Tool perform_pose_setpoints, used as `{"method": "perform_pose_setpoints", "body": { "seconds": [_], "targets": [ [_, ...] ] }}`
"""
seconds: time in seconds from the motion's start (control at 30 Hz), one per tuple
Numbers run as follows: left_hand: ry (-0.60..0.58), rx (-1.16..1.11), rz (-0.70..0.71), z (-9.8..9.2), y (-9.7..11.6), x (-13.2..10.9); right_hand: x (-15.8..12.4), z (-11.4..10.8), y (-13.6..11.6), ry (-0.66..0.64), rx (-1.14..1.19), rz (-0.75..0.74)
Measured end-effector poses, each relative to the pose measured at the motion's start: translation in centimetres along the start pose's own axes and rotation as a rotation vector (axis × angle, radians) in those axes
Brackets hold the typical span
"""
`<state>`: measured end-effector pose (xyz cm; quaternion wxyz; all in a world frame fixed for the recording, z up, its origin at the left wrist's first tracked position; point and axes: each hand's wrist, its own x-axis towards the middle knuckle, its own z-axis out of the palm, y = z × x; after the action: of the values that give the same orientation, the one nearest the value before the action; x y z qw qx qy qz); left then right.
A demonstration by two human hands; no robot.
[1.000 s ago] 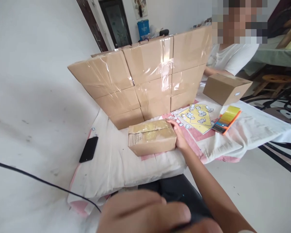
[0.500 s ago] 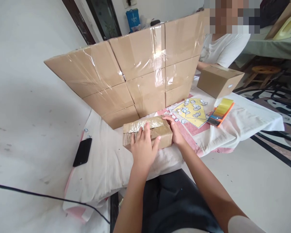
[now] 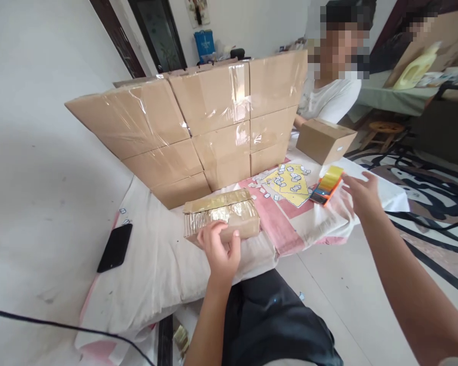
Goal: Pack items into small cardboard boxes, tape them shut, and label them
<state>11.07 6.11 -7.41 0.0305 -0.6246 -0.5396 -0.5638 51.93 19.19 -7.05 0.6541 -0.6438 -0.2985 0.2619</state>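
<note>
A small cardboard box (image 3: 240, 218) with shiny tape along its top lies on the cloth in front of me. My left hand (image 3: 219, 246) is at its near side, fingers loosely curved and apart, with nothing held; whether the fingertips touch the cardboard I cannot tell. Off to the right, my right hand (image 3: 362, 190) hovers with spread fingers beside an orange tape dispenser (image 3: 327, 186) carrying a yellow roll. A small gap seems to lie between fingertips and dispenser, and the hand is bare of any object.
A wall of stacked, taped cartons (image 3: 221, 142) stands behind the box. A co-worker in a white shirt (image 3: 330, 99) is behind another carton (image 3: 322, 140). Yellow sheets with white labels (image 3: 290, 183) lie on the tablecloth (image 3: 168, 264). A black phone (image 3: 115, 247) is at left.
My right hand has left the small box and moved right to the tape dispenser. My left hand has slid down to the box's near side, its fingers more curled.
</note>
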Motion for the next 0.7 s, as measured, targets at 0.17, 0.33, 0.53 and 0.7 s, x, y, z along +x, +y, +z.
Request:
{"method": "perform_pose_setpoints", "body": {
  "seconds": [0.17, 0.33, 0.53, 0.7],
  "targets": [
    [0.066, -0.177, -0.098, 0.1, 0.8, -3.6, 0.5, 2.8, 0.1, -0.201, -0.076, 0.128],
    [0.037, -0.285, -0.158, -0.7, 2.8, -5.2, -1.8, 3.8, 0.2, -0.123, -0.052, 0.062],
    [0.043, -0.490, -0.092, -3.4, 6.8, -5.2, -10.8, 2.3, -2.6, -0.300, 0.113, -0.203],
    [-0.135, -0.481, -0.060, -5.1, 10.1, -4.9, -22.9, 0.9, -6.0, -0.590, 0.217, -0.351]
  ]
}}
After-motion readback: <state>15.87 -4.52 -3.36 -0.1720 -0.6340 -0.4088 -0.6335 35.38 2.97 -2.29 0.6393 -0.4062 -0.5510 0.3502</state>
